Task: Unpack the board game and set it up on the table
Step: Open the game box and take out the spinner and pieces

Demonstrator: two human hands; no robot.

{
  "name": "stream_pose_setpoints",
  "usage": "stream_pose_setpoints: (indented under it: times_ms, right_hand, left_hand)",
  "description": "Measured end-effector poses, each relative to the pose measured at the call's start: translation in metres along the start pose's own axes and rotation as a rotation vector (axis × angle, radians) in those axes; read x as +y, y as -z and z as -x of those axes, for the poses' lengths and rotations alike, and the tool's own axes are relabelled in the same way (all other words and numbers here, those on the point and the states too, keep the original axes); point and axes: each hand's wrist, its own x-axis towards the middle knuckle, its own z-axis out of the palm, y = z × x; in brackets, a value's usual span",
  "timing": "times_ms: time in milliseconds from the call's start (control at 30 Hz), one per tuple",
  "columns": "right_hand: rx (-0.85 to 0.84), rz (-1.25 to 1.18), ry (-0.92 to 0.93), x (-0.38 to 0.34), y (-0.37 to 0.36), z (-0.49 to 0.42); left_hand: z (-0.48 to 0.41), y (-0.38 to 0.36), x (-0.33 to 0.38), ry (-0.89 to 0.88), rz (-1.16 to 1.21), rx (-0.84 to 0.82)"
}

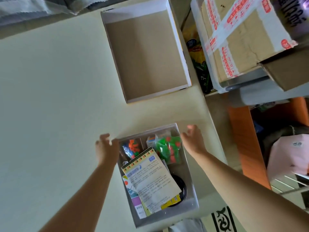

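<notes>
The open game box stands at the near edge of the pale table. Inside lie a printed rule sheet, a bag of green and red pieces, a bag of orange pieces and a dark round item. My left hand is at the box's far left corner, fingers loosely curled. At the far right corner is my right hand, fingers spread beside the wall. Whether either hand grips the box is unclear. The upturned box lid lies beyond with nothing in it.
Past the table's right edge stands a taped cardboard carton on a plastic bin, with colourful packets wedged beside it. An orange shelf and a pink bag sit lower right. A patterned mat lies on the floor.
</notes>
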Motion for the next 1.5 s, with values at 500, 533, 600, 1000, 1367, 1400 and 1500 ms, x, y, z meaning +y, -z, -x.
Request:
stream_pose_setpoints:
  times_ms: [500,533,600,1000,1367,1400,1500]
  right_hand:
    - [0.019,0.147,0.130,0.051,0.003,0.013]
    - [0.019,0.135,0.135,0.046,0.009,0.006]
    - [-0.017,0.119,0.103,0.041,0.017,-0.007]
    - [0.018,0.179,0.287,0.039,-0.004,0.028]
    - [-0.322,-0.344,0.133,0.044,0.036,0.038]
    - [-0.381,-0.368,0.148,0.042,0.043,0.041]
    - [-0.541,-0.411,0.175,0.032,0.059,0.052]
  left_hand:
    - [0.090,-0.057,-0.059,0.168,0.226,-0.331]
    - [0.090,-0.062,-0.052,0.151,0.244,-0.343]
    - [0.087,-0.067,-0.038,0.103,0.275,-0.345]
    - [0.096,-0.077,-0.024,-0.133,0.102,-0.113]
    - [0.091,-0.070,-0.031,-0.237,0.091,-0.138]
    - [0.092,-0.067,-0.030,-0.272,0.096,-0.150]
    - [0.098,-0.050,-0.024,-0.199,0.377,-0.365]
